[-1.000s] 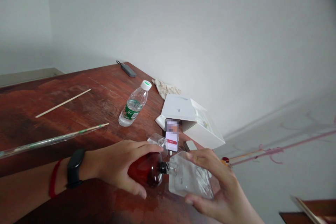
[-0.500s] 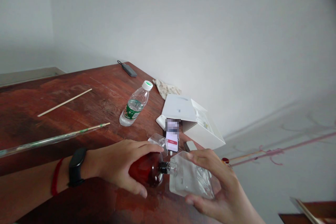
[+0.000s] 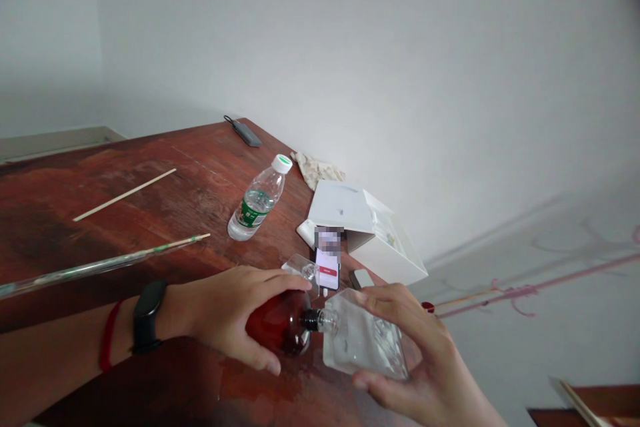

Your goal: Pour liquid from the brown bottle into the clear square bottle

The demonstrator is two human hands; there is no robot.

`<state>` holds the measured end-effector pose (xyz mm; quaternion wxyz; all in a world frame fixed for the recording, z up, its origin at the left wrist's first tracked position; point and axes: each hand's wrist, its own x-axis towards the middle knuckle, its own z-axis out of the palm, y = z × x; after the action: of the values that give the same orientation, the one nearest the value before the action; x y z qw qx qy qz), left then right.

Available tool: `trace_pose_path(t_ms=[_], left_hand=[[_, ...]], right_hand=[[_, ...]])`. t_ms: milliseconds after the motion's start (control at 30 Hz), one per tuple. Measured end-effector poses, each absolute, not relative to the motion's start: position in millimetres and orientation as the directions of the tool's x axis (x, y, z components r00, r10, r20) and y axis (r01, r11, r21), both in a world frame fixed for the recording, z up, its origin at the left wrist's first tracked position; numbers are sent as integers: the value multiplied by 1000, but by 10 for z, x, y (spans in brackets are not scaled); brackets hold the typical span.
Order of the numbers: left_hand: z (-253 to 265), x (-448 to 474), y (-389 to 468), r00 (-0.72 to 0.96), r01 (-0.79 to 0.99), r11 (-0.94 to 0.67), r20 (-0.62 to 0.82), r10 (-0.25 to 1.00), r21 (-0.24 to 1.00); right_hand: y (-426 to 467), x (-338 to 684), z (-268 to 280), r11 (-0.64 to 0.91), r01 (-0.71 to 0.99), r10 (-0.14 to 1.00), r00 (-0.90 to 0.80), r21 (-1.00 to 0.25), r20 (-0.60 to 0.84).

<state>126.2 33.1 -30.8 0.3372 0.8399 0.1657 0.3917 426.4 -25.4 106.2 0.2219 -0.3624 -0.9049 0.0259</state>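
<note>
My left hand [image 3: 227, 317] is wrapped over a round bottle of dark red liquid [image 3: 277, 327], which lies tilted with its black neck [image 3: 311, 320] to the right. In my right hand [image 3: 420, 353], thumb and fingers grip the edges of a clear, flat rectangular bottle [image 3: 363, 340]. The clear bottle's round neck [image 3: 329, 321] meets the black neck end to end; whether one sits inside the other I cannot tell. Just beyond my left fingertips rests another clear flat piece with a round knob [image 3: 303, 269].
A half-full water bottle [image 3: 257, 203] stands behind my left hand. A lit phone [image 3: 327, 267] leans by a white box [image 3: 343, 207], with a cloth [image 3: 317, 170] behind. Thin sticks [image 3: 125, 195], a wrapped stick bundle [image 3: 105, 267] and a grey device [image 3: 244, 133] lie on the table [image 3: 195, 160].
</note>
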Motion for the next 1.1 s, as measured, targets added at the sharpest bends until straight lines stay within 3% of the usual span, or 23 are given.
trace_pose_path(t_ms=[267, 1100], left_hand=[[-302, 1248, 335, 645, 15, -699, 527, 553, 715], [-280, 1235, 348, 667, 97, -704, 480, 570, 703]], right_hand=[[-247, 4257, 1123, 738, 657, 669, -678, -158, 305], [-218, 4180, 1228, 743, 654, 665, -696, -142, 270]])
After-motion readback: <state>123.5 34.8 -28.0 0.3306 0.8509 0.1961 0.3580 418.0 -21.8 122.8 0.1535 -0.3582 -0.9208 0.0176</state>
